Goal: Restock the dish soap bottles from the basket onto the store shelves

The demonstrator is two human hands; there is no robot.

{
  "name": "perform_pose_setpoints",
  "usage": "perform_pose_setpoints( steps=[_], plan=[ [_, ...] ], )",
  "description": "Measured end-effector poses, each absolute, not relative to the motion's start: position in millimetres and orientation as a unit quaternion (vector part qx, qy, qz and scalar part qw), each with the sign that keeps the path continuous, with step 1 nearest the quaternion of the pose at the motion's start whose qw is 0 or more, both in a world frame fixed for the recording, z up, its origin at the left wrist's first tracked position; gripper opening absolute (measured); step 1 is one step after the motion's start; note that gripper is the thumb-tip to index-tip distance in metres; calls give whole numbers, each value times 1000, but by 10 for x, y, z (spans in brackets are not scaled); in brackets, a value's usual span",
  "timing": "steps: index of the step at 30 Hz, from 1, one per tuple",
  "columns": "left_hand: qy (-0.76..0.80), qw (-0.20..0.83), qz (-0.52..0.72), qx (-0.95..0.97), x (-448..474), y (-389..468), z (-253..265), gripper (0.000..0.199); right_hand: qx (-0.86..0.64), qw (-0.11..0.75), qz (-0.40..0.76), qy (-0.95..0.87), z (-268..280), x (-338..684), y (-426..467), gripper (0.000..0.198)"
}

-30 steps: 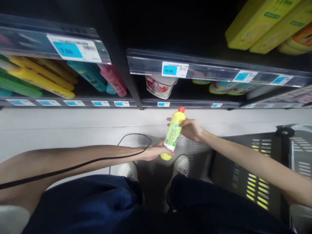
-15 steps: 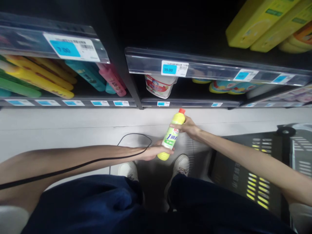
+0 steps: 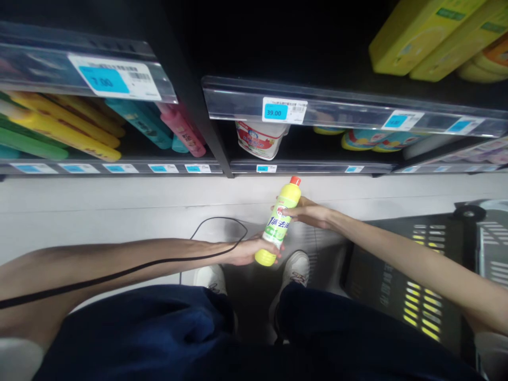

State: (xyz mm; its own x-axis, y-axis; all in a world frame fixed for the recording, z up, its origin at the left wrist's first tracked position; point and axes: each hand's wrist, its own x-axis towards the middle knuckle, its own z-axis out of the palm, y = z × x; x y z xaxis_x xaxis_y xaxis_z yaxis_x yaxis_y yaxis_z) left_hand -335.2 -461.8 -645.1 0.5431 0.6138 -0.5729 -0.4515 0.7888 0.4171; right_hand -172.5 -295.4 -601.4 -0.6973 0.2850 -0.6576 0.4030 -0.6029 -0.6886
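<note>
Pale floor [image 3: 119, 219], two shoes [image 3: 297, 264], one dark basket [image 3: 377, 251] at right; one yellow bottle [image 3: 277, 226], left hand [image 3: 249, 250] wrapped round its base, right hand [image 3: 313, 214] pinching its upper half

The slim yellow plastic bottle [image 3: 279, 221] bears "1滴去" in dark blue characters across its pale green label [image 3: 277, 228], while the blue-and-white rectangular price tag at centre [image 3: 284, 110] reads "39.00" and the blue-and-white rectangular price tag at upper left [image 3: 115, 77] reads "7.00", their finer print being illegible.
</note>
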Motion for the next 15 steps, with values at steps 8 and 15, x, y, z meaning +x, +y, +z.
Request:
perform_pose_setpoints(
  steps=[8,15],
  plan=[
    [343,884,300,107,-3351,-4614,-6461,54,411,44,-778,473,-6007,-1712,-3018,50],
    [369,870,305,117,-3321,-4571,-6398,53,488,11,-711,506,-5961,-1794,-3064,55]
  ],
)
